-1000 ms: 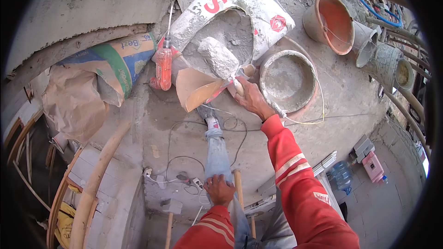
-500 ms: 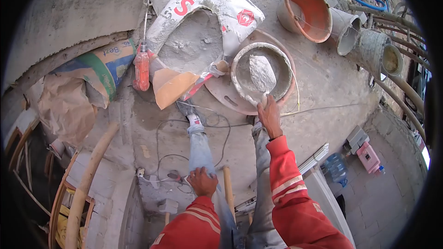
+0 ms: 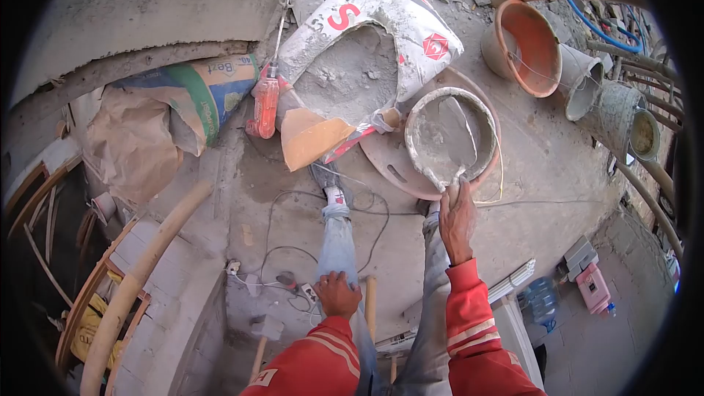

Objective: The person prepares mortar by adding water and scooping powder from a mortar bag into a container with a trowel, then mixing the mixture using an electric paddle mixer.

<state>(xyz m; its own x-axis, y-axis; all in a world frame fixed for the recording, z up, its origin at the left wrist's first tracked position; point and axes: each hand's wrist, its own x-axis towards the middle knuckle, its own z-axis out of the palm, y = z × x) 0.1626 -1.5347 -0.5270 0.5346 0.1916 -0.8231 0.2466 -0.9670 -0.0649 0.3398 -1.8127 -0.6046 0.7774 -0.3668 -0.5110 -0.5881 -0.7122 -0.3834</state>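
Note:
My right hand (image 3: 458, 221) is closed round the handle of a trowel. The trowel (image 3: 466, 132) reaches into a round bucket (image 3: 412, 136), its blade tilted on edge, with grey mortar (image 3: 436, 128) below and beside it. That bucket stands on an orange-brown round lid or tray (image 3: 381, 158) with a slot in it. My left hand (image 3: 338, 295) rests on my left knee, fingers spread over the jeans, holding nothing. Ahead lies a torn-open mortar bag (image 3: 422, 51) with grey powder (image 3: 352, 70) inside.
An orange drill-like tool (image 3: 265, 106) with a long shaft lies left of the bag, near a crumpled paper sack (image 3: 132, 139). Several buckets, one orange (image 3: 546, 77), lie at the right. A cable (image 3: 271, 213) loops across the floor; a wooden pole (image 3: 147, 271) stands at left.
The trowel has turned on its edge, and the heap of powder on its blade is gone from it. My left hand stays on the knee. The whole view has shifted.

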